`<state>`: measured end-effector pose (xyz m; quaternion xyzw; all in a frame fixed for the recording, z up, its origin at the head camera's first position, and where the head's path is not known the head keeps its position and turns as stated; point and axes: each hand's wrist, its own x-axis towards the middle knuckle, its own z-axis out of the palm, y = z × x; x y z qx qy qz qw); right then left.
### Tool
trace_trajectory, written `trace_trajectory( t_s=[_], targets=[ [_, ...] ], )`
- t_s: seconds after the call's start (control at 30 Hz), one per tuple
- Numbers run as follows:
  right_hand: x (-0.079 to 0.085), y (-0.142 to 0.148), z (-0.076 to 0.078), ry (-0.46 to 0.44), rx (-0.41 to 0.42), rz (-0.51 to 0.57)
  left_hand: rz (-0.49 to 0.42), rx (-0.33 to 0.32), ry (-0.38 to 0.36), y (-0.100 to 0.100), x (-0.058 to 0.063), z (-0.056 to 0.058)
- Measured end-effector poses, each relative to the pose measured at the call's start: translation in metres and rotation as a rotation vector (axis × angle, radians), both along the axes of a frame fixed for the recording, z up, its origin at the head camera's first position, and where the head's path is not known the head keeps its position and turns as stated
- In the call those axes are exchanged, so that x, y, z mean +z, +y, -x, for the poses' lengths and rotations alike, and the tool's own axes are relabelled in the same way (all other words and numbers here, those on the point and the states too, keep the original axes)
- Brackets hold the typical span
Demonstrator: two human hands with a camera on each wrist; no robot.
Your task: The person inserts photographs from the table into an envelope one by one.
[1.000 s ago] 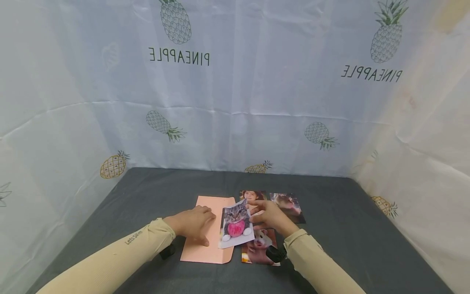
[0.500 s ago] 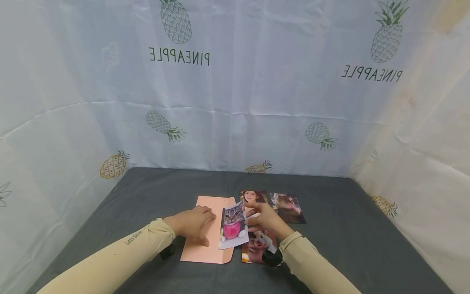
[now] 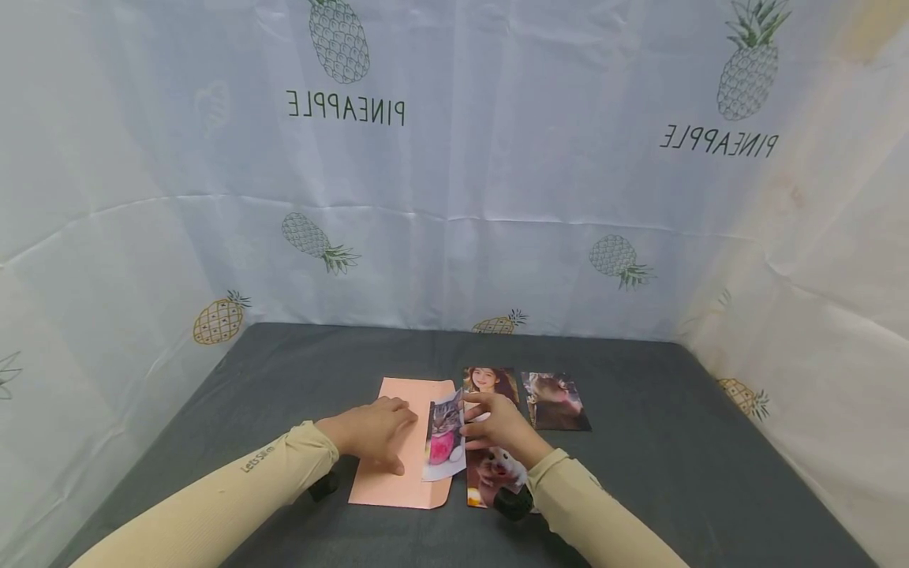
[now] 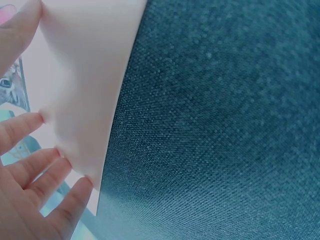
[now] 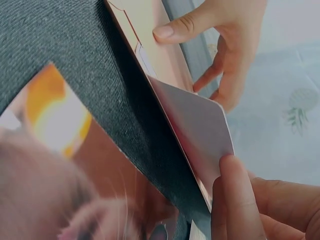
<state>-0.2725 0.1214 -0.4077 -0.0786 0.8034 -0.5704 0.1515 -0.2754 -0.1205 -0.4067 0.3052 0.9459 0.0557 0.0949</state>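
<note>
My left hand (image 3: 372,434) rests spread on a salmon-pink envelope (image 3: 401,493); in the left wrist view its straight fingertips (image 4: 82,186) touch the paper. My right hand (image 3: 499,427) pinches the right edge of a cat photo (image 3: 442,442) with a pink ball shape on it. The photo's left part is hidden in the envelope's right-side opening. From the right wrist view, the photo's pale face (image 5: 200,117) rises tilted out of that opening, and the right fingers and thumb hold its free edge.
Right of the envelope lie a portrait photo (image 3: 484,380) of a person, a photo of a white-faced small animal (image 3: 506,465), partly under my right wrist, and a dark pinkish photo (image 3: 559,404). A dark cloth (image 3: 653,473) covers the table; a pineapple-print curtain (image 3: 454,158) encloses it.
My right hand has moved left with the cat photo, and less of the photo shows outside the envelope. My left hand has stayed in place.
</note>
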Motion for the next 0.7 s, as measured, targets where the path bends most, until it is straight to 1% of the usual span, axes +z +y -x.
trace_trajectory(
  t_s=[0.33, 0.5, 0.7],
  targets=[
    [0.0031, -0.0061, -0.0031, 0.005, -0.032, -0.027, 0.007, 0.0, -0.001, 0.0005, -0.0008, 0.0005],
    [0.0031, -0.0063, -0.0037, 0.012, -0.014, -0.049, 0.011, 0.015, -0.008, 0.0006, -0.0015, 0.0005],
    [-0.0019, -0.0073, -0.0001, 0.019, 0.003, -0.055, 0.025, 0.025, -0.008, 0.0014, -0.0025, 0.0007]
  ],
)
